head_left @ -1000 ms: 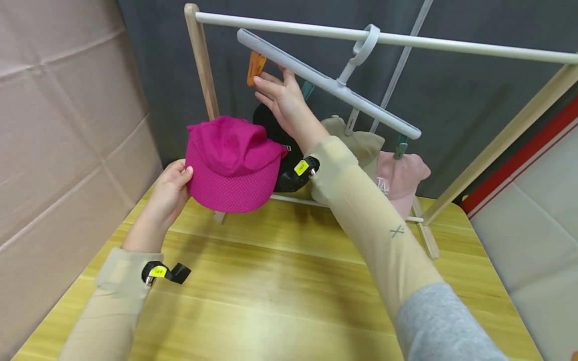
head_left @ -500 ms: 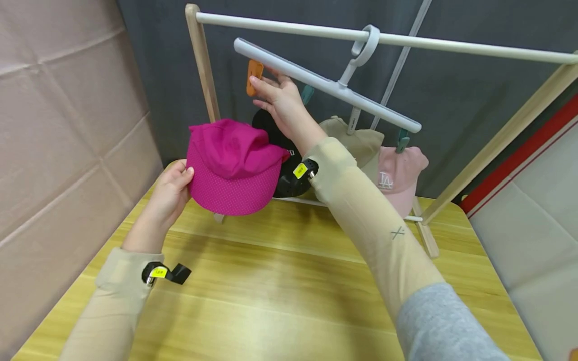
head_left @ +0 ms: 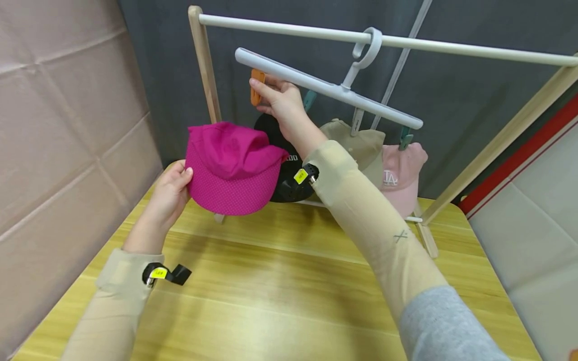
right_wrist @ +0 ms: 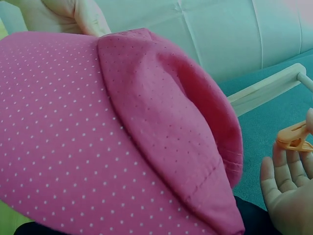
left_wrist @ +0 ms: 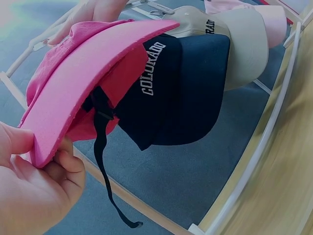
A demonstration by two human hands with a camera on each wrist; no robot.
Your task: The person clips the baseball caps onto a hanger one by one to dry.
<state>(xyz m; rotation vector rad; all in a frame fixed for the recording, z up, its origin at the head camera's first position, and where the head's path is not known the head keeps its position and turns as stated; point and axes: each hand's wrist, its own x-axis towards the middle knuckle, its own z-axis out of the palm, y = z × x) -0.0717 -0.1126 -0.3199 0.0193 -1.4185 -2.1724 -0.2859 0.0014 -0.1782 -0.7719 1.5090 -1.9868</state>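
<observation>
My left hand [head_left: 169,193] holds a magenta cap [head_left: 228,150] by the side of its dotted brim, thumb on top and fingers curled below. A black strap [left_wrist: 100,142] dangles from the cap in the left wrist view. Up at the low-tilting white hanger [head_left: 311,77], my right hand [head_left: 286,105] pinches an orange clip [head_left: 256,93] at the hanger's left end. The clip's tip shows between thumb and fingers in the right wrist view, apart from the cap. A black cap [head_left: 282,185] with white lettering hangs behind, partly hidden by the magenta cap and my right arm.
A beige cap [head_left: 361,143] and a pink cap [head_left: 401,190] hang from clips on the hanger's right half. The hanger hooks over a white rail [head_left: 289,29] on wooden posts [head_left: 205,65]. Below lies a wooden table [head_left: 253,291]; a cloth wall [head_left: 67,150] stands at left.
My right hand has come down with the orange clip, and the hanger's left end has dropped while its right end rose a little. The magenta cap stays nearly in place in my left hand.
</observation>
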